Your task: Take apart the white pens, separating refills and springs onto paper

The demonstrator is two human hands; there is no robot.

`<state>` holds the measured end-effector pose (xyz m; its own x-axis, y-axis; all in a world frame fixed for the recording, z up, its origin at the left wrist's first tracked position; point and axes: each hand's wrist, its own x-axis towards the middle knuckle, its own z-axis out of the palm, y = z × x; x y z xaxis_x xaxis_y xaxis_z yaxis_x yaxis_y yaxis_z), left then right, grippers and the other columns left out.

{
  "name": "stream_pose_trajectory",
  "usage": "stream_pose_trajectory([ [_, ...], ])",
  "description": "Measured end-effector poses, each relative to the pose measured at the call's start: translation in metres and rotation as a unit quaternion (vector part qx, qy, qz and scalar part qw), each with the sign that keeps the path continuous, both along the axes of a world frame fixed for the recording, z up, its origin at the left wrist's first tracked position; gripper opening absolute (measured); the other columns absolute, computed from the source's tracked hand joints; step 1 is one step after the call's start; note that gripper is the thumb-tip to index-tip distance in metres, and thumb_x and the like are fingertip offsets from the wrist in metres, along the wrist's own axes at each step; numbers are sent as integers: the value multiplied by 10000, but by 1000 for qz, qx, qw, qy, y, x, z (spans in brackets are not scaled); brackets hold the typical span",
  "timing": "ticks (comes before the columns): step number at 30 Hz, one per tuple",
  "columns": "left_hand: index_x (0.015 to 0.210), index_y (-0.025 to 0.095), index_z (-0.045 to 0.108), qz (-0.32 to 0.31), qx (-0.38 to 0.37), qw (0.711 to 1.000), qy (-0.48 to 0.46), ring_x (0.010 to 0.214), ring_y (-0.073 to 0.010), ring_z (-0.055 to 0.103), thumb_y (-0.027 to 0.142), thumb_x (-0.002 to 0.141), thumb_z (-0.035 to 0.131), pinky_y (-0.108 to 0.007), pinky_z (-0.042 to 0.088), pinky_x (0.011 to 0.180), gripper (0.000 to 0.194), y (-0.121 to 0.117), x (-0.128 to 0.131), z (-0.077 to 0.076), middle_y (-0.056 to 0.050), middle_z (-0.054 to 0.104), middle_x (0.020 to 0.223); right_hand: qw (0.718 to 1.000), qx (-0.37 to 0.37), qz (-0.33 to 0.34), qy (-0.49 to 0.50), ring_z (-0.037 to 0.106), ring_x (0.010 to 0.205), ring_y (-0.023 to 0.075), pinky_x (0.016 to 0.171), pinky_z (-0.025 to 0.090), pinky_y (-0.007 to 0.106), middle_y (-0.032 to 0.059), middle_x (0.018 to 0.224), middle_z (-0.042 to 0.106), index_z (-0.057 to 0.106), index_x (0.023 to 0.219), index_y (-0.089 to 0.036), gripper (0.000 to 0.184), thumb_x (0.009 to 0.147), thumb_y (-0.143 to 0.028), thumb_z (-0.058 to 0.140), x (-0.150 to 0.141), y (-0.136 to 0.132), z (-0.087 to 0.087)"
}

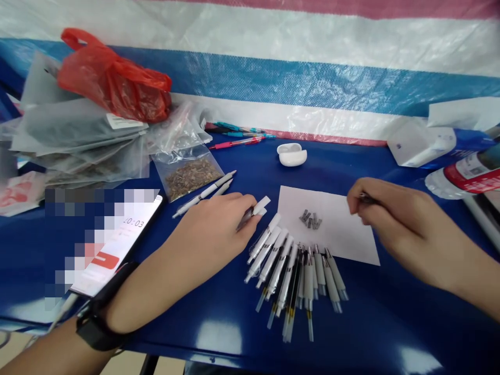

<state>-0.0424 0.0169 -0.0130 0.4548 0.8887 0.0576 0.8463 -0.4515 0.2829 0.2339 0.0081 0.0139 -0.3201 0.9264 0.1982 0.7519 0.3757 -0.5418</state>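
Observation:
My left hand [213,232] rests on the blue table [219,323], fingers closed around a white pen barrel [255,211] whose end sticks out toward the right. My right hand [390,213] hovers over the right edge of a white paper sheet [339,237], fingers pinched on a small dark part that I cannot make out. Several small grey metal pieces [310,220] lie on the sheet. Below it, several white pen barrels and refills [297,276] lie fanned out between my hands.
Two white pens [207,191] lie beside a clear bag of brown bits [191,177]. A phone [113,245] sits at the left, with stacked plastic bags and a red bag [113,80] behind. A white earbud case [291,154], coloured pens [238,136] and a bottle [464,174] are further back.

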Motion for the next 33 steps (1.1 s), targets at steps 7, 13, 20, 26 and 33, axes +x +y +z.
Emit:
stream_pose_trajectory([
  [7,842,213,620,67,105,992,-1,546,-137,537,296,952,575,-274,306,533,144,-4,7,-2,12,632,713,980,-72,155,-101,556,530,164,533,325,288,-13,655,663,701,942,-279,149,876,-373,606,-2,47,-26],
  [13,873,208,656,86,136,986,-32,603,-148,587,305,961,556,-262,366,578,165,-3,4,-4,4,664,733,955,-144,199,-165,518,476,141,537,304,279,-30,652,672,717,935,-278,120,876,-303,616,-6,64,-23],
  [20,891,214,658,71,151,984,-64,575,-134,572,295,961,561,-264,370,573,144,-4,3,-6,26,634,688,930,-204,200,-232,542,522,159,542,318,280,-12,639,611,676,883,-237,143,889,-358,601,-19,68,-4],
  [26,862,201,613,25,161,980,-112,617,-145,562,268,990,517,-272,375,594,173,-11,12,-3,19,604,691,961,-212,147,-96,393,491,124,493,272,273,-45,585,442,680,857,-232,272,883,-499,636,-10,61,6],
  [33,866,196,509,-2,2,954,-299,564,-108,459,186,1001,440,-250,341,539,152,-22,22,5,49,487,659,966,-167,12,199,363,510,103,474,255,260,-34,606,473,642,760,-207,249,841,-436,699,-9,19,2],
])
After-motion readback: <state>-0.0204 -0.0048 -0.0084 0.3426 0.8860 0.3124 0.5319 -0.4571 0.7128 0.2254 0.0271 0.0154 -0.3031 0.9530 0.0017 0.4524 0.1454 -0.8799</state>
